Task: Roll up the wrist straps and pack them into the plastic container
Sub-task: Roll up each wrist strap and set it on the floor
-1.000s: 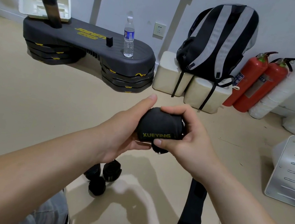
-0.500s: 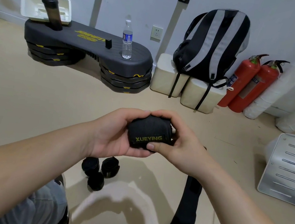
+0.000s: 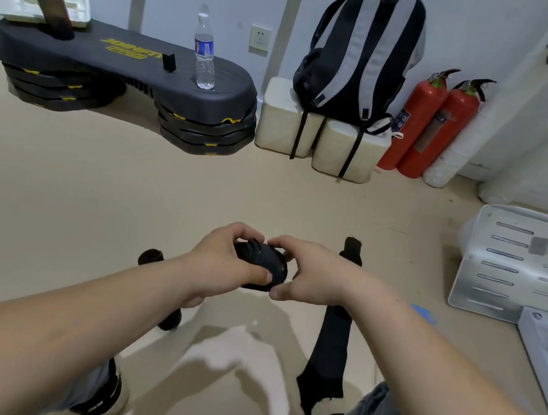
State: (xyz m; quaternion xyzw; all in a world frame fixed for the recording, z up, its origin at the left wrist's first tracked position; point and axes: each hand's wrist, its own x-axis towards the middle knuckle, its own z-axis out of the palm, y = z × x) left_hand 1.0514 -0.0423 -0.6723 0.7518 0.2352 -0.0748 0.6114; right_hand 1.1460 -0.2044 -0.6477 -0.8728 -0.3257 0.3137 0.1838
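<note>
Both my hands hold a rolled black wrist strap point(image 3: 260, 263) low over the floor. My left hand point(image 3: 221, 261) wraps its side, and my right hand point(image 3: 309, 273) pinches its other side with fingertips and thumb. An unrolled black strap point(image 3: 329, 352) lies flat on the floor under my right forearm. Two rolled black straps point(image 3: 151, 257) point(image 3: 170, 322) sit on the floor beside my left arm, partly hidden by it. A pale translucent plastic shape point(image 3: 230, 353) lies on the floor between my knees; I cannot make out its form.
A black step platform point(image 3: 128, 62) with a water bottle point(image 3: 204, 54) and a dark shaker point(image 3: 49, 4) stands at the back left. A striped backpack point(image 3: 364, 53) rests on white boxes point(image 3: 285, 119), next to two red extinguishers point(image 3: 424, 122). A slotted metal plate point(image 3: 517, 264) sits right.
My hands have come down toward the floor with the roll and turned it, so its yellow lettering no longer shows. The view has tilted down.
</note>
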